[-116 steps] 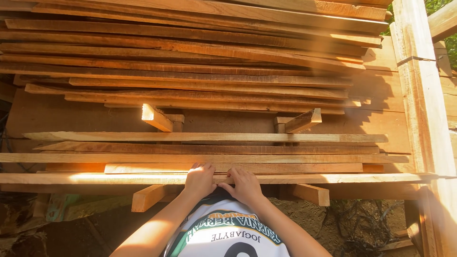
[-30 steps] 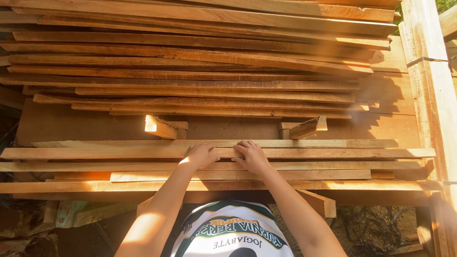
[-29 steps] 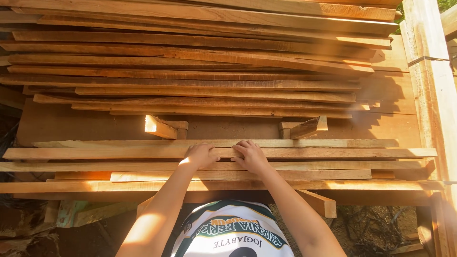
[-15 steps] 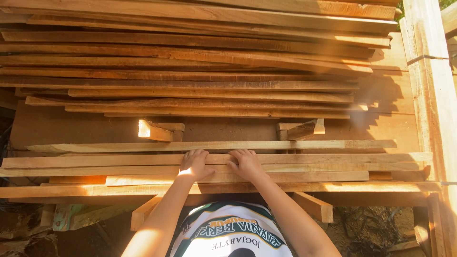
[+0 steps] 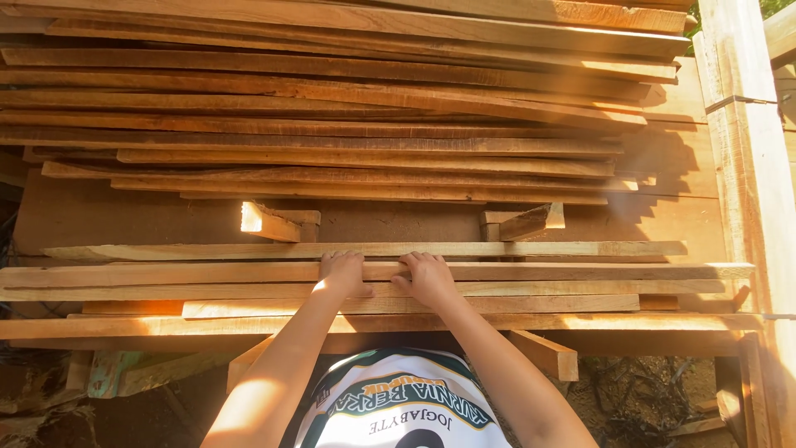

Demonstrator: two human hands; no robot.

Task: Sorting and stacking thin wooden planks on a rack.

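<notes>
Two hands rest side by side on the near stack of planks in the head view; the left hand (image 5: pixel 342 274) lies palm down with its fingers curled over the far edge of a long pale plank (image 5: pixel 207 274), and the right hand (image 5: pixel 425 278) does likewise just beside it, neither closed into a full grip as far as the angle shows; that plank sits second from the top of the low stack, under a narrower strip (image 5: pixel 365 249) and over several more boards; behind it two short wooden blocks (image 5: pixel 269 222) carry a taller pile of rough boards (image 5: pixel 332 124); an upright post (image 5: pixel 750 166) stands at right; the plank looks stiff, dry, fairly heavy, splintery at the edges, and best taken near its middle with both hands.
</notes>
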